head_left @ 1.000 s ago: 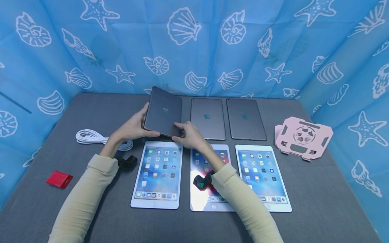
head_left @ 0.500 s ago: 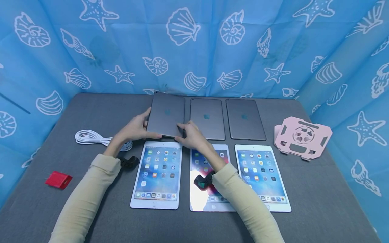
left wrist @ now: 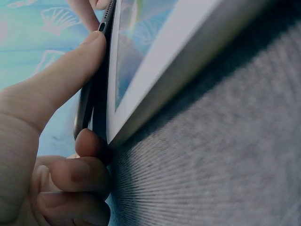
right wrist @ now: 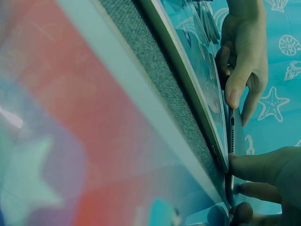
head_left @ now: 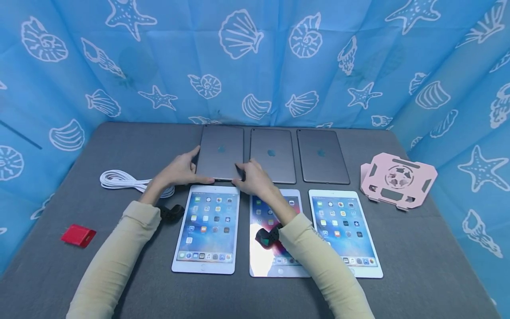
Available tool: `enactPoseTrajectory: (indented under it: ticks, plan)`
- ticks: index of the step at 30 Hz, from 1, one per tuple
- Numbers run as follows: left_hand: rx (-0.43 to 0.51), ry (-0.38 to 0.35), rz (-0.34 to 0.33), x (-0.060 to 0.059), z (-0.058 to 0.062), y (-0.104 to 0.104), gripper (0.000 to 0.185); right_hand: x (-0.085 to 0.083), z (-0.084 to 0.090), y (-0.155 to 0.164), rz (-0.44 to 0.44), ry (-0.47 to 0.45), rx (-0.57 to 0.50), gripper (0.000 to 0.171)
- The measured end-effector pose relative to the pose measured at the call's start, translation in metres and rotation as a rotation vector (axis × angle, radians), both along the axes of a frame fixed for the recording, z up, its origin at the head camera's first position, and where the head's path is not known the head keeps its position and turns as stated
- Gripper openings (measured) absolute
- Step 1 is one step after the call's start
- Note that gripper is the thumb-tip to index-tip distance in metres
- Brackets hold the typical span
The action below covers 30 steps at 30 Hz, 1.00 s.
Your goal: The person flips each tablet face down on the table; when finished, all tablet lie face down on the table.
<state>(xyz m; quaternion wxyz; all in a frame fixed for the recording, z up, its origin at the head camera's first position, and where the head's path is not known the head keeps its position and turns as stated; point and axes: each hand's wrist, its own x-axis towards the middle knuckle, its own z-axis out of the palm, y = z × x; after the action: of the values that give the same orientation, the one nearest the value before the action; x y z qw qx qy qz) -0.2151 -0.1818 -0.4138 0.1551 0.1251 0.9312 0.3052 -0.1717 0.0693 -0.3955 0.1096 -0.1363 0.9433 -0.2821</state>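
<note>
"What's covered?"
"The right grip (head_left: 255,179) hides a corner of the held tablet (head_left: 220,153); the left wrist (head_left: 153,190), some cable (head_left: 119,179)."
"Icon labels (head_left: 203,233)?"
"Too small to read."
"Cut off?"
"The right sleeve (head_left: 318,261), by the head view's bottom."

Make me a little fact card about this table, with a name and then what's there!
Back row: three gray tablets, backs up
Front row: three white tablets, screens lit
Left grip: holds the leftmost gray tablet by its near left corner
Right grip: holds the same tablet's near right corner
Left side: coiled white cable, red charger
Right side: pink stand with cut-out holes
Behind: blue curtain with white shells and starfish
</note>
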Motion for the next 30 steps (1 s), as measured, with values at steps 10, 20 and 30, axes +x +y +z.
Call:
enactPoseTrajectory:
  ticks: [10, 20, 30]
  plan:
    - [-0.037, -0.010, -0.063, -0.0019, 0.0050, 0.0027, 0.122, 0.0022, 0.0017, -0.0013, -0.025, 0.008, 0.060, 0.061]
    - [-0.053, -0.082, -0.052, -0.0051, 0.0053, 0.0013, 0.122, 0.0072, -0.0005, 0.0003, 0.023, 0.089, 0.102, 0.055]
    - [-0.028, -0.128, -0.042, -0.0054, 0.0070, -0.0013, 0.121, 0.0062, -0.0025, 0.0020, 0.093, 0.126, 0.146, 0.052]
